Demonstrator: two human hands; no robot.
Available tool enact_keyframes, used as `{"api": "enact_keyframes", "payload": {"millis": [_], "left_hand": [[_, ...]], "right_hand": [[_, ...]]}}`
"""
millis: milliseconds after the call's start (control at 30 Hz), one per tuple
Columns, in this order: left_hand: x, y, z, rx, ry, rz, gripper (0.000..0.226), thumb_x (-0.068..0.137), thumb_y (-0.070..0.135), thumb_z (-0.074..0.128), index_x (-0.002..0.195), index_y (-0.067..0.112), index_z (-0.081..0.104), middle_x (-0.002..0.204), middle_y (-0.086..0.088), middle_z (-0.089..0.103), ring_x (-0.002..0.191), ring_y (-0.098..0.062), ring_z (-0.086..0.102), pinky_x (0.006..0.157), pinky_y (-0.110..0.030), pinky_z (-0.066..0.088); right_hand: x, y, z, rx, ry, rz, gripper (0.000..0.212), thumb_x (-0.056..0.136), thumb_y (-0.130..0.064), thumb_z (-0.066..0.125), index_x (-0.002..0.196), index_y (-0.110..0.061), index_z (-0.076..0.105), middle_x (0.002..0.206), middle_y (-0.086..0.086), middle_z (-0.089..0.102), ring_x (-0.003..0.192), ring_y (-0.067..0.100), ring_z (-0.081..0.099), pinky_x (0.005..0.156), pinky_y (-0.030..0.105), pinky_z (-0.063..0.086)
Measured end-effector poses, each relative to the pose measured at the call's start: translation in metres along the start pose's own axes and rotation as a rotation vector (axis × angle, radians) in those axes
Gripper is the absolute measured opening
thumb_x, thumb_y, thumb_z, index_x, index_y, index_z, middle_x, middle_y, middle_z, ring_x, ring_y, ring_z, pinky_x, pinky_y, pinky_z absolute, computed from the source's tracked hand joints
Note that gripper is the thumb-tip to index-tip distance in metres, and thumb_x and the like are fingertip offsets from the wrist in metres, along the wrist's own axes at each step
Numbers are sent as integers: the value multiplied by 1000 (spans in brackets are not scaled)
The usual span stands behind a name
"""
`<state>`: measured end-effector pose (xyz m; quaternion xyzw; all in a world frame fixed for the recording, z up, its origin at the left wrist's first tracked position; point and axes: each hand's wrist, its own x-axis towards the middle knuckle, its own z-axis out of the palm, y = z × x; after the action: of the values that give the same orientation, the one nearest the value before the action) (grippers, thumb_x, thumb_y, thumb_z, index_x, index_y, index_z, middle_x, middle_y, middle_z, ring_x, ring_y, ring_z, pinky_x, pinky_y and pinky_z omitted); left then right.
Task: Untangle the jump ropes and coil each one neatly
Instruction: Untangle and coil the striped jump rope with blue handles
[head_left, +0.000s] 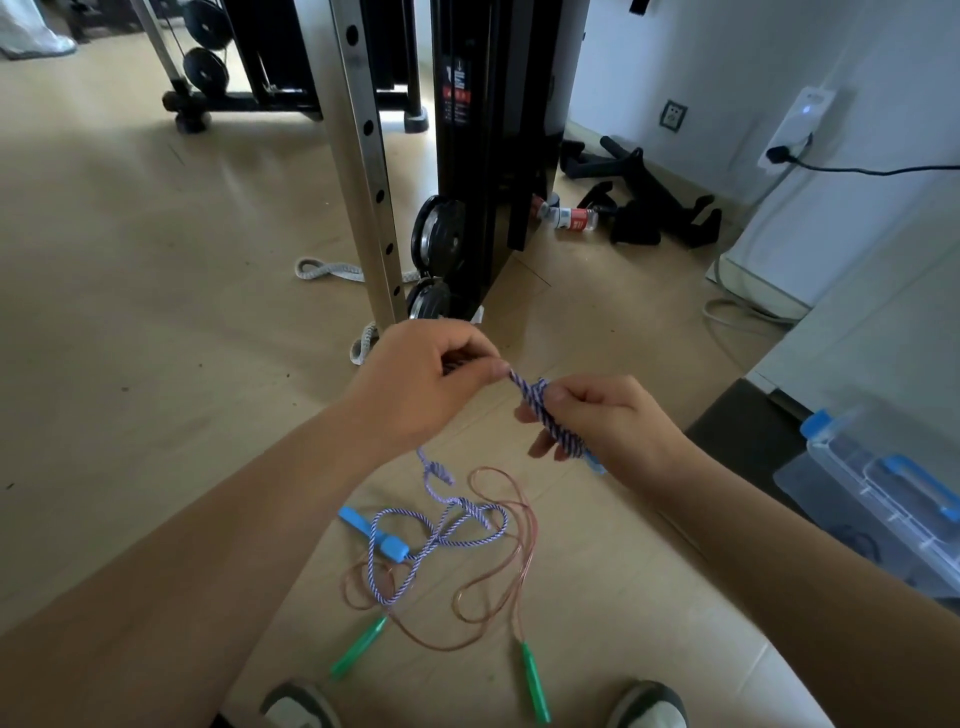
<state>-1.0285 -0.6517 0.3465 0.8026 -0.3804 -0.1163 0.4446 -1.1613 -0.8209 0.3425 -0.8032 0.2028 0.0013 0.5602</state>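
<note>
A purple-and-white braided jump rope (441, 540) lies looped on the floor, knotted in places, with one blue handle (375, 535) beside it. Its other end is wound round a blue handle (563, 434) that my right hand (608, 423) grips. My left hand (431, 384) pinches the rope strand just left of that winding. Under the purple rope, a thin copper-coloured rope (498, 587) spreads in loose loops, ending in two green handles (359, 647) (536, 683) near my shoes.
A metal rack upright (363, 156) and a black weight machine (483, 156) stand just ahead. A grey strap (327, 271) lies by the upright. A clear box with blue latches (883, 483) sits at the right, with a white cabinet (852, 322) behind it.
</note>
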Motion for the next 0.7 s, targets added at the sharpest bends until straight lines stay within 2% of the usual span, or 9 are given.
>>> {"api": "enact_keyframes", "payload": {"millis": [100,200,300,367,433,500,567,633,700], "left_hand": [[0,-13,2,55,2,0,17,91,43,72,90,27,78,75,8,73,72,-11,68,68,-29,54],[-1,-18,11,35,-70,-43,17,98,34,65,92,24,77,70,2,69,63,-12,63,65,-36,54],[-7,-18,24,34,-274,-197,24,106,21,49,108,28,72,70,2,66,49,-1,52,52,-22,48],[-12,-13,34,-1,-397,-273,25,108,25,42,110,35,65,71,-2,67,46,-5,53,48,-17,45],[-18,-4,43,-10,-522,-307,24,109,31,41,111,24,64,70,-2,67,49,-12,57,48,-18,47],[-26,7,51,-11,-642,-321,32,108,33,42,111,9,63,72,-3,69,54,-17,60,53,-24,52],[-32,20,55,-53,-713,-310,31,106,31,46,105,3,60,73,-5,68,54,-19,61,58,-30,54],[-32,32,51,-98,-709,-287,25,104,27,53,105,4,61,70,-4,66,51,-19,59,57,-29,53],[-25,35,42,-101,-576,-226,19,103,28,57,103,12,67,65,2,64,48,-16,56,51,-24,50]], "right_hand": [[-4,-9,3,246,-120,70,30,106,-10,46,107,7,71,102,20,77,73,29,69,62,30,53],[-4,-14,5,480,-160,139,34,105,-11,42,107,13,66,101,30,74,69,31,65,59,32,49],[-2,-17,9,683,-93,159,36,107,-14,40,109,14,64,102,29,74,75,32,69,65,34,51],[-1,-16,12,759,-11,153,35,107,-14,42,110,12,64,106,29,73,83,33,71,71,37,55],[3,-11,10,778,78,146,32,107,-16,43,109,7,66,108,27,74,91,32,72,78,38,57],[7,-7,6,687,180,138,28,108,-17,45,110,1,66,101,19,78,95,29,75,86,39,59],[10,-1,2,447,242,144,26,108,-20,48,111,-4,67,96,12,79,94,22,76,92,38,59],[8,5,-1,175,232,112,28,107,-21,47,99,-5,68,93,11,77,87,12,73,86,34,59],[5,12,-4,-134,196,17,34,104,-21,47,75,-10,59,76,-2,70,73,13,65,72,37,53]]}}
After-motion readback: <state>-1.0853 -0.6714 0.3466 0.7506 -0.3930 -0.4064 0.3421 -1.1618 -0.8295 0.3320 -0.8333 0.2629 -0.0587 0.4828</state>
